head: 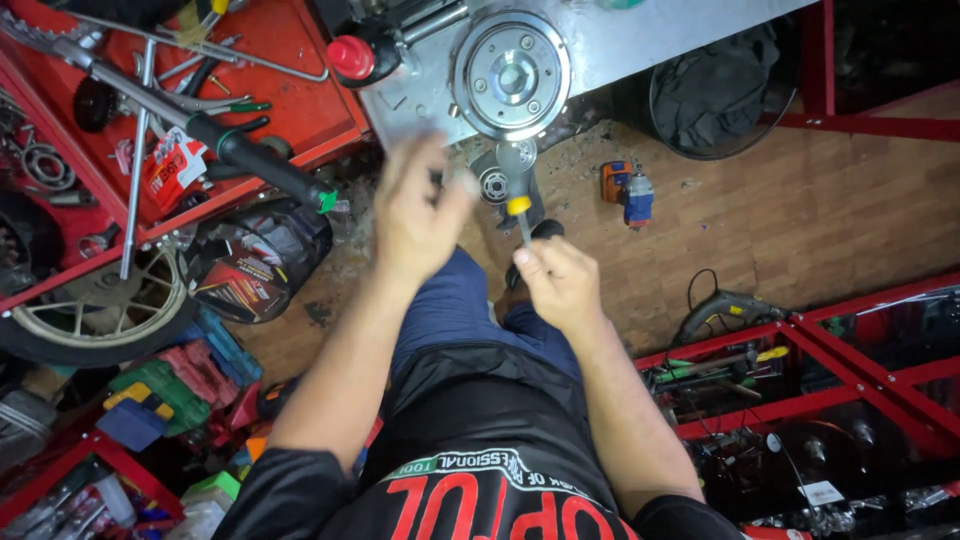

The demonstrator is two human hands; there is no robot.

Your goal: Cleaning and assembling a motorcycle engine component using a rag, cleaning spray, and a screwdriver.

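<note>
2 hands up: I note right hand (pixel 562 283) clamps screwdriver (pixel 519 207), shaft aimed up-away at round steel hub (pixel 511 75); left hand (pixel 418 212) blurred, grip unreadable, nearer hub.

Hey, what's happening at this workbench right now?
A person stands at a metal bench plate with a round, bolted metal hub mounted on it. Their right hand grips a screwdriver with a yellow collar, its handle end pointing up toward the hub. Their left hand is raised just below the plate's edge, blurred, so what it holds cannot be told. A red tool tray sits to the left, and a wheel below it.
</note>
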